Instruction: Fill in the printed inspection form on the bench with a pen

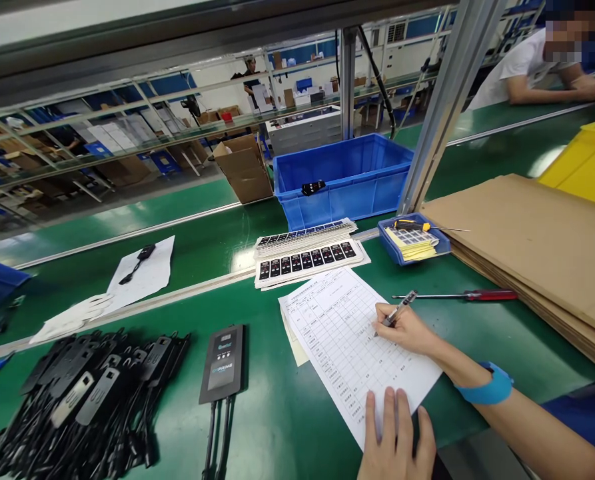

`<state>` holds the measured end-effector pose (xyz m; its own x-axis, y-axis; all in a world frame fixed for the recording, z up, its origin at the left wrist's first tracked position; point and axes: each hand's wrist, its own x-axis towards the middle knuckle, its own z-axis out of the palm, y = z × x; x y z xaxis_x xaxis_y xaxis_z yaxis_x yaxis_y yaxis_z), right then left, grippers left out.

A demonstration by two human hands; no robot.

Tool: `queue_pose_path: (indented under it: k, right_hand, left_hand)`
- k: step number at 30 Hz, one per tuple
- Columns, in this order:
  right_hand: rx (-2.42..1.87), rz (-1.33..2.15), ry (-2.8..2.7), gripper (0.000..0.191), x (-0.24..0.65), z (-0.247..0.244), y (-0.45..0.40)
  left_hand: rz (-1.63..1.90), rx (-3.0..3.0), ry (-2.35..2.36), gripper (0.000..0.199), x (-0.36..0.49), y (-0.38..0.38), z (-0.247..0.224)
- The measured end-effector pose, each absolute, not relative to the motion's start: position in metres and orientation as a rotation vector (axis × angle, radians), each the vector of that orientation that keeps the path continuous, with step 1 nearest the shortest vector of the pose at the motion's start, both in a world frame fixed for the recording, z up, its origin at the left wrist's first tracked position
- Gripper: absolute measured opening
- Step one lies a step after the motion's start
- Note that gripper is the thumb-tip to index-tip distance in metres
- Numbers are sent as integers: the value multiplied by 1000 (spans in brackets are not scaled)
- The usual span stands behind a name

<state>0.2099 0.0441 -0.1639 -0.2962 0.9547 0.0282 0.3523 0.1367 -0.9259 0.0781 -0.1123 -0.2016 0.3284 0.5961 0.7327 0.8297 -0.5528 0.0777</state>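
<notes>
My right hand (402,327), with a blue band on its wrist, is closed around a pen (400,309). The pen's tip meets a printed form (337,347) with a table grid, lying at a slant on the green bench. My left hand (397,437) rests on the form's lower edge, fingers spread flat. Beneath the form a yellowish sheet (297,350) peeks out on the left. To the left of the form lies a black controller box (223,363) with two cables. Sheets of black labels (307,263) are stacked just behind the form.
A red-handled screwdriver (492,295) lies right of the form, beside stacked cardboard (527,247). A small blue tray (414,257) and large blue bin (342,200) stand behind. Many cabled black devices (102,387) pile up at left. Across the bench a person (527,73) leans.
</notes>
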Motion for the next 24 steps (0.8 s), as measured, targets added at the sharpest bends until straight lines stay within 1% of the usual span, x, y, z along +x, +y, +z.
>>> queue_pose_path:
  k: [11, 16, 24]
  right_hand:
    - [-1252, 1111, -1746, 31, 214, -166, 45]
    - [-1267, 1064, -1737, 30, 220, -167, 48]
    - [-1259, 1109, -1767, 31, 218, -167, 47]
  left_hand:
    - [-1005, -2321, -1295, 22, 76, -114, -200]
    - [-1045, -2299, -1276, 23, 76, -114, -199]
    - [-1025, -2320, -1287, 22, 76, -114, -201]
